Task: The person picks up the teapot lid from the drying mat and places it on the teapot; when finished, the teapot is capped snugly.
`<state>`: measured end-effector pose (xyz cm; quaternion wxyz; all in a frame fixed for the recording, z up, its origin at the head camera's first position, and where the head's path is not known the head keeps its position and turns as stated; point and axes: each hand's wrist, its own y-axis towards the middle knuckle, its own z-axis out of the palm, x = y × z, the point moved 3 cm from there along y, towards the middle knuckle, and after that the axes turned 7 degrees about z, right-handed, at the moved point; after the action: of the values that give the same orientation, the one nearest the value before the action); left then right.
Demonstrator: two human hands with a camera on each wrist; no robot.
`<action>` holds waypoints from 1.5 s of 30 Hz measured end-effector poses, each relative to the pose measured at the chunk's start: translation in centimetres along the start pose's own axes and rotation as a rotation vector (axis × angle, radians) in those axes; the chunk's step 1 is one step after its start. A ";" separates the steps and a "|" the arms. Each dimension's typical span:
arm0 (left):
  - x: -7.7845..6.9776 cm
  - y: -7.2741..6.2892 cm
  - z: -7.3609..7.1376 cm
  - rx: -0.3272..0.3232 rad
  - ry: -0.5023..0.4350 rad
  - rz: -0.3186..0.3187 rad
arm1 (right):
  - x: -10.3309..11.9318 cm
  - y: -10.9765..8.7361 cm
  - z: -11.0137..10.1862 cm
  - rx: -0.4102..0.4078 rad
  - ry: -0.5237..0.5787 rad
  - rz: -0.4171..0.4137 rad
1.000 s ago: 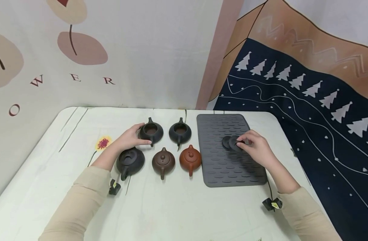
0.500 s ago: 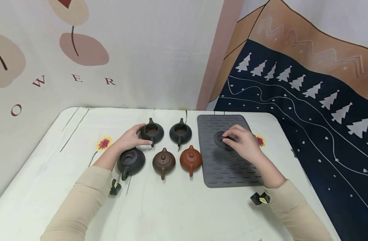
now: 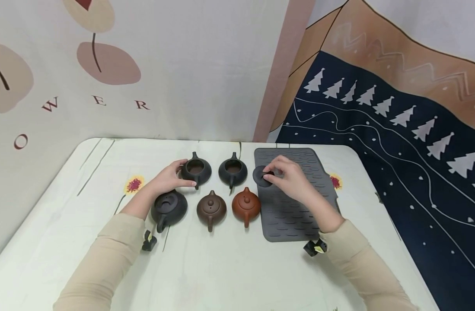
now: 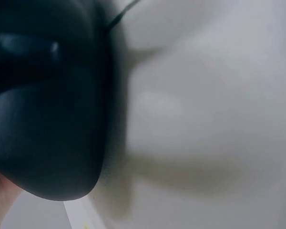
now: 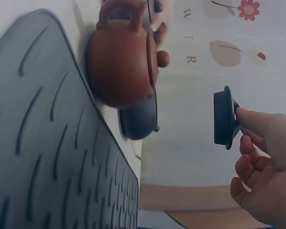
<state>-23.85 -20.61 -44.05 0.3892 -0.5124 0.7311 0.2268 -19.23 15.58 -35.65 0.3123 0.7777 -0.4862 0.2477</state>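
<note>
My left hand (image 3: 168,179) grips a lidless black teapot (image 3: 203,170) at the back, thumb along its near side and fingers round its left. Between finger and thumb, my right hand (image 3: 289,178) pinches a dark teapot lid (image 3: 259,176) by its knob. It is held above the mat's left edge, close right of a second lidless black teapot (image 3: 241,173). The right wrist view shows the lid (image 5: 222,119) raised, its inner collar facing left. A dark teapot body (image 4: 47,129) fills the left wrist view's left side and hides most of my left hand (image 4: 2,198).
Nearer me stand a larger black teapot (image 3: 175,212) with its lid on, under my left forearm, a brown lidded teapot (image 3: 218,211) and a reddish-orange lidded teapot (image 3: 253,207). The grey ribbed mat (image 3: 291,224) lies to their right. A patterned cloth wall (image 3: 206,86) rises behind the table.
My right hand has moved left across the mat with the lid, toward the second lidless black teapot. My left hand stays at its teapot.
</note>
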 end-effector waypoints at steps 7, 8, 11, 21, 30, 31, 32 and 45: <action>-0.1 0.2 0.1 0.013 0.001 -0.010 | 1.0 1.6 1.9 0.027 0.029 -0.034; -0.1 0.2 0.1 0.014 0.002 -0.011 | 1.1 1.9 2.1 0.032 0.031 -0.037; -0.3 0.1 -0.1 0.011 0.006 -0.013 | 1.6 2.6 2.9 0.047 0.034 -0.051; -0.3 0.2 -0.1 0.015 0.012 -0.016 | 2.9 4.8 6.0 0.102 0.045 -0.058; -0.3 0.2 0.0 0.010 0.007 -0.023 | 4.1 6.6 8.1 0.140 0.049 -0.035; -0.3 0.2 0.0 0.011 0.005 -0.025 | 4.2 6.8 8.3 0.144 0.045 -0.028; -0.3 0.3 0.0 0.012 0.005 -0.028 | 4.3 7.0 8.5 0.149 0.039 -0.020; -0.4 0.1 0.0 0.023 0.007 -0.034 | 5.0 9.6 11.2 0.168 -0.023 0.018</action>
<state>-23.90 -20.34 -43.76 0.3965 -0.5211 0.7261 0.2100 -25.04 1.25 -37.51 0.2381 0.7997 -0.4740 0.2813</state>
